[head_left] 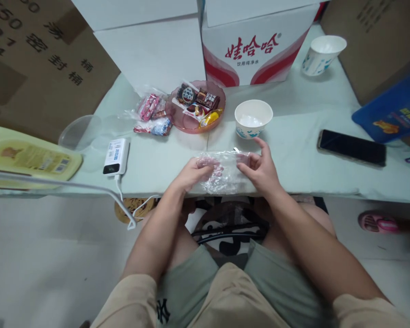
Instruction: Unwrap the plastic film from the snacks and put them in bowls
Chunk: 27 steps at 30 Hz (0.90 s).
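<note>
Holds a thin, crinkled, clear plastic bag [227, 178] at the centre of the frame, over the near edge of a pale green table [290, 169]. Grips its left end with the left hand [193, 174], mostly closed, with the thumb laid over the film. Pinches its right end lightly with the right hand [263, 171], loosely curled, with the index finger raised near a tapered paper cup [248, 132], round-rimmed and printed blue, just above. Cannot identify the pinkish patch [216, 167] showing through the film. Has, at the upper middle, a round, glassy pink bowl [181, 121] of glossy wrapped snacks [207, 98], and, at the right of the frame, a flat, dark, smooth phone [351, 148]
</note>
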Each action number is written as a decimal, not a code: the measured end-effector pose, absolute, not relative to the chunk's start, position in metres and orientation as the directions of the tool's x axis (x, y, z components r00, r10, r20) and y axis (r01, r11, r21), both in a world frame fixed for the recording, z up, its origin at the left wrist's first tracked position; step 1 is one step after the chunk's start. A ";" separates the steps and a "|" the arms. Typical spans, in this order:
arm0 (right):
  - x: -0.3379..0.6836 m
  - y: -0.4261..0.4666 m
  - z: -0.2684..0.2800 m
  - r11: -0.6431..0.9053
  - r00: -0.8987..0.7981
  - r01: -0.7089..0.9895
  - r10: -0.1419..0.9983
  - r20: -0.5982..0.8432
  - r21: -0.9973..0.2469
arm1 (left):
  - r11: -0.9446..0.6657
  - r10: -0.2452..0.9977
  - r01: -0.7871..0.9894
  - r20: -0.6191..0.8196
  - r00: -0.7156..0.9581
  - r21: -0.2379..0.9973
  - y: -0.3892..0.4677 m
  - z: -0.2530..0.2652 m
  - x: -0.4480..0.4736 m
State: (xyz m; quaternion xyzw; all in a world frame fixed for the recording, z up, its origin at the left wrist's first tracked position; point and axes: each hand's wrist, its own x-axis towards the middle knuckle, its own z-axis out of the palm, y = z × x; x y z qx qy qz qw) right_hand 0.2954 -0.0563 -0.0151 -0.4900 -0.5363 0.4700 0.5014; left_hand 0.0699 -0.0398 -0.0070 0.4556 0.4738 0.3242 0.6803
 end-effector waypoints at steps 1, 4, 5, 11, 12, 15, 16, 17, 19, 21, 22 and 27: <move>0.295 -0.055 -0.017 0.067 -0.033 0.043 0.997 0.066 -0.997 | 0.366 0.880 -0.027 -0.337 0.335 0.930 -0.040 -0.005 0.069; 0.294 -0.053 -0.019 0.017 -0.114 0.092 0.993 0.006 -0.996 | 0.386 0.872 -0.051 -0.346 0.346 0.921 -0.040 0.001 0.066; 0.293 -0.053 -0.018 -0.008 -0.135 0.098 0.991 -0.021 -0.995 | 0.393 0.870 -0.051 -0.353 0.345 0.918 -0.041 0.002 0.064; 0.291 -0.056 -0.012 -0.023 -0.119 0.156 0.992 -0.042 -0.988 | 0.370 0.905 -0.134 -0.323 0.277 0.919 -0.040 0.006 0.059; 0.291 -0.056 -0.011 -0.017 -0.128 0.123 0.991 -0.033 -0.992 | 0.381 0.904 -0.166 -0.328 0.274 0.910 -0.039 0.006 0.058; 0.295 -0.054 -0.008 -0.046 -0.165 -0.056 0.986 -0.036 -0.997 | 0.440 0.875 -0.243 -0.352 0.332 0.865 -0.033 0.006 0.053; 0.298 -0.054 -0.008 -0.063 -0.186 -0.101 0.982 -0.043 -0.993 | 0.458 0.861 -0.241 -0.359 0.361 0.855 -0.031 0.006 0.052; 0.300 -0.053 -0.007 -0.078 -0.211 -0.127 0.976 -0.050 -0.989 | 0.463 0.852 -0.222 -0.363 0.377 0.858 -0.030 0.006 0.052; 0.304 -0.051 -0.007 -0.097 -0.235 -0.129 0.970 -0.065 -0.987 | 0.409 0.870 -0.138 -0.340 0.358 0.902 -0.029 0.005 0.052; 0.306 -0.051 -0.008 -0.109 -0.194 -0.102 0.977 -0.087 -0.989 | 0.303 0.907 -0.055 -0.270 0.324 0.952 -0.032 0.003 0.054; 0.305 -0.052 -0.008 -0.122 -0.166 -0.093 0.980 -0.105 -0.988 | 0.255 0.917 -0.035 -0.230 0.327 0.966 -0.034 0.002 0.055; 0.296 -0.052 -0.013 -0.242 -0.095 -0.006 0.966 -0.241 -0.970 | 0.168 0.917 -0.023 -0.147 0.372 0.986 -0.036 -0.003 0.059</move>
